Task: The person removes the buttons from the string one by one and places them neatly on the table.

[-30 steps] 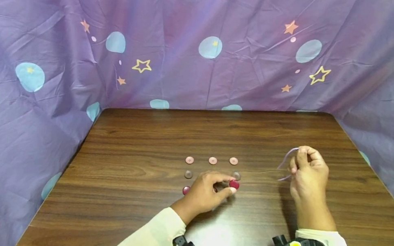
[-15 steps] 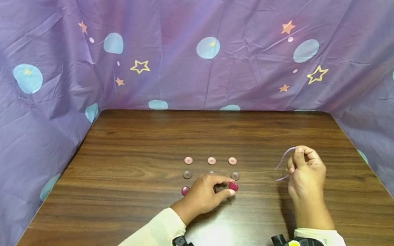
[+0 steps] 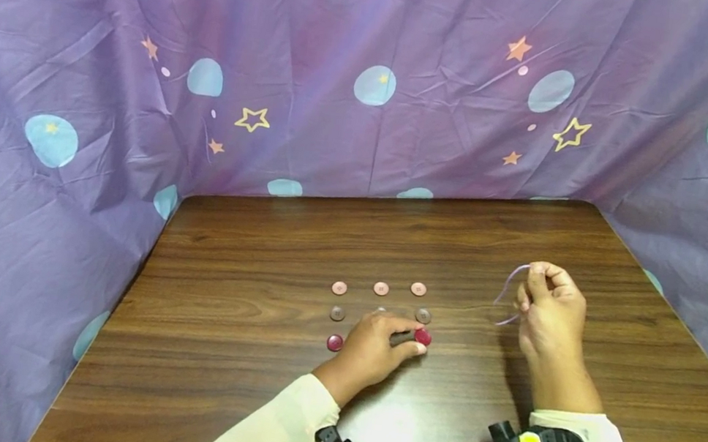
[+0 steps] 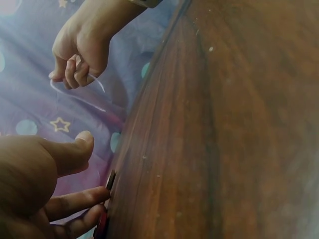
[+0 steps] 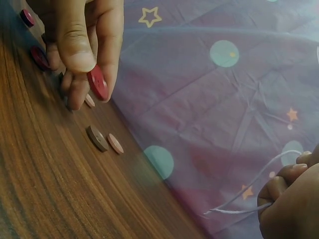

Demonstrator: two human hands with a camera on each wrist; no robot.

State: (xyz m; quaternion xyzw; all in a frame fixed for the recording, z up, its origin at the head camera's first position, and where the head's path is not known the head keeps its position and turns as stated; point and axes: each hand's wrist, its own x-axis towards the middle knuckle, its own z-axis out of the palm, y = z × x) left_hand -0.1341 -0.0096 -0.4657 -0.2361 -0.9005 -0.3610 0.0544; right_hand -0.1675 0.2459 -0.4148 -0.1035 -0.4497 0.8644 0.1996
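Observation:
My left hand point(image 3: 371, 348) pinches a red button point(image 3: 423, 336) between thumb and index finger, just above the table. The right wrist view shows this red button point(image 5: 98, 83) held tilted at the thumb tip; its other fingers reach down by the buttons on the table. In the left wrist view, the thumb of my left hand point(image 4: 30, 174) hides the pinched button. My right hand point(image 3: 554, 316) is raised at the right and pinches a thin pale purple cord point(image 3: 507, 284). The cord curves left, with one end dangling and another part emerging below the fingers.
Pink buttons point(image 3: 381, 288) form a row on the wooden table point(image 3: 229, 375). Below them lie brown buttons point(image 3: 337, 313), one partly behind my left hand. Another red button point(image 3: 335, 342) lies left of that hand. A purple patterned cloth point(image 3: 323, 40) hangs around the table.
My left hand has shifted slightly to the right and nearer with the red button still pinched. The right hand keeps its hold on the cord and has barely moved.

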